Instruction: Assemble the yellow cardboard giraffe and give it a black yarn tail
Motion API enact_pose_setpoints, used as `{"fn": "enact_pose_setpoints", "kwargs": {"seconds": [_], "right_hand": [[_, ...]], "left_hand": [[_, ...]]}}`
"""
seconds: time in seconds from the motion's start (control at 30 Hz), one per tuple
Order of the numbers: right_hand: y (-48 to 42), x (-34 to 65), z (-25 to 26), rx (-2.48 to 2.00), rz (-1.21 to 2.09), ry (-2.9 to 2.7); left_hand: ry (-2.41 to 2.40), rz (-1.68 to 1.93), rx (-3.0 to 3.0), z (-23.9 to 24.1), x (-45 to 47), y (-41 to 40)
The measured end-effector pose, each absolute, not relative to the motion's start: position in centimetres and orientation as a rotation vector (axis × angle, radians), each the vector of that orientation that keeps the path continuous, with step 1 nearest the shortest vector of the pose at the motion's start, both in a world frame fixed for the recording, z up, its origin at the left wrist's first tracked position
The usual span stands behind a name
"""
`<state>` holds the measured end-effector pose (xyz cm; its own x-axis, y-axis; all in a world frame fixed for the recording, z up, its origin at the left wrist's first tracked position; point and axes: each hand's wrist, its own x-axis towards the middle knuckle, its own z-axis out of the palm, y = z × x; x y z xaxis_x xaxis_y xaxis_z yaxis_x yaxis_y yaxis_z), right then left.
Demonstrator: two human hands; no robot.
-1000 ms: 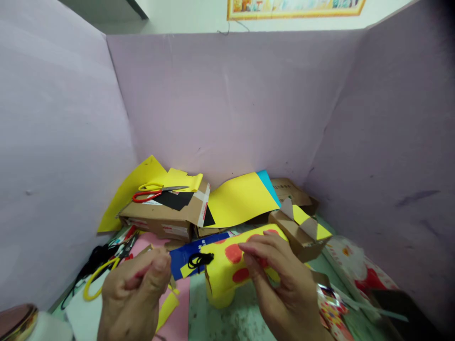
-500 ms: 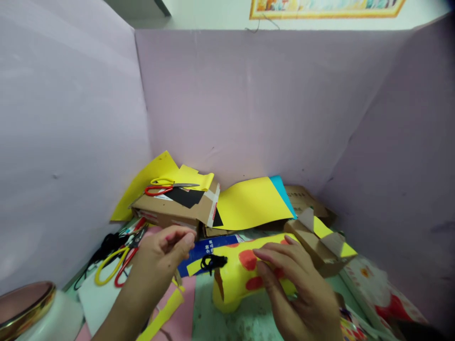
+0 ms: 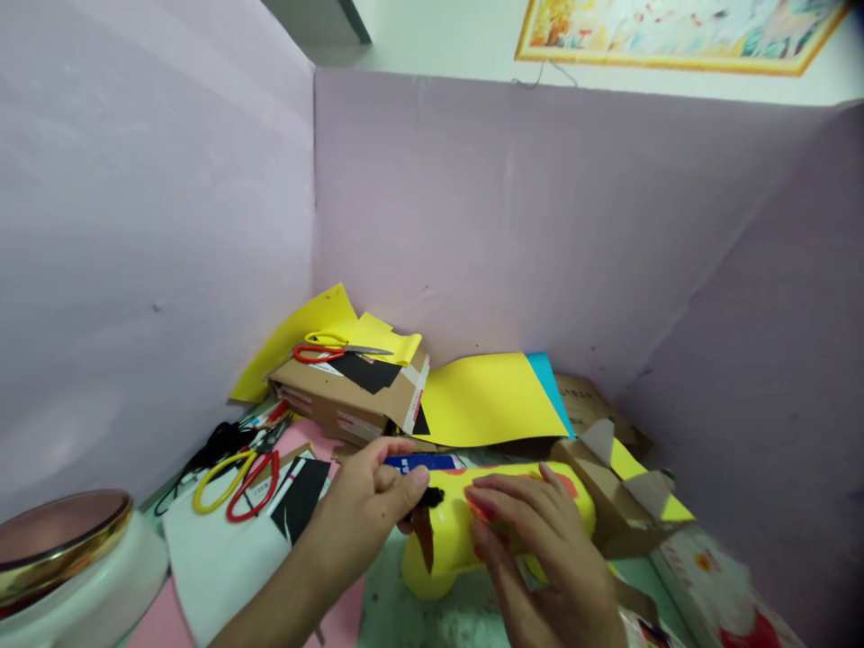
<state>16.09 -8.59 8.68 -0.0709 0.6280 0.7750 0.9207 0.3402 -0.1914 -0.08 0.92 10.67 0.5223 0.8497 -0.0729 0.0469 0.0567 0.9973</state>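
Observation:
A yellow paper tube with orange-red spots (image 3: 451,531) lies on its side just above the table, its open left end showing brown inside. Rounded yellow stubs support it underneath. At the upper rim of that end is a small bundle of black cord (image 3: 434,496). My left hand (image 3: 378,495) closes thumb and fingertips around the bundle's loops, which the fingers mostly hide. From the right, my right hand (image 3: 546,549) grips the tube, fingers across its spotted side and thumb lower down.
Red-and-yellow-handled scissors (image 3: 330,349) rest on a cardboard box (image 3: 324,396); another pair (image 3: 253,477) lies left. Yellow sheets (image 3: 486,396) lean at the back. An open carton (image 3: 621,504) stands right, a white pot with gold rim (image 3: 87,558) left. Lilac panels (image 3: 540,225) enclose the table.
My left hand has moved right to the tube's end and closed on the black cord loops. A loose yellow strip near it is out of sight. The view has shifted left and up.

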Motion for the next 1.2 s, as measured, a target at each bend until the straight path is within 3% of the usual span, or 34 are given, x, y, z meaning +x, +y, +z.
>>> {"fn": "enact_pose_setpoints", "kwargs": {"seconds": [0.37, 0.57, 0.7, 0.87, 1.07, 1.2], "right_hand": [[-7.7, 15.4, 10.0, -1.402, -0.365, -1.79], [-6.0, 13.6, 13.7, -1.641, 0.062, -1.852], [-5.3, 13.3, 14.6, -1.666, 0.142, -1.924], [-5.0, 14.1, 13.9, -1.586, 0.419, -1.715], [-5.0, 14.4, 13.7, -1.586, 0.806, -1.401], [-5.0, 14.5, 13.5, -1.595, 0.937, -1.302]], "left_hand": [[0.987, 0.913, 1.684, 11.9, 0.1, 0.1], [0.927, 1.004, 1.971, 12.2, -0.1, -0.4], [0.814, 1.094, 2.085, 12.1, -0.3, -0.9], [0.936, 1.224, 1.813, 11.9, -0.5, -0.7], [0.849, 0.734, 1.654, 11.8, -0.4, -0.1], [0.91, 0.673, 1.815, 11.7, -0.2, -0.6]]}}
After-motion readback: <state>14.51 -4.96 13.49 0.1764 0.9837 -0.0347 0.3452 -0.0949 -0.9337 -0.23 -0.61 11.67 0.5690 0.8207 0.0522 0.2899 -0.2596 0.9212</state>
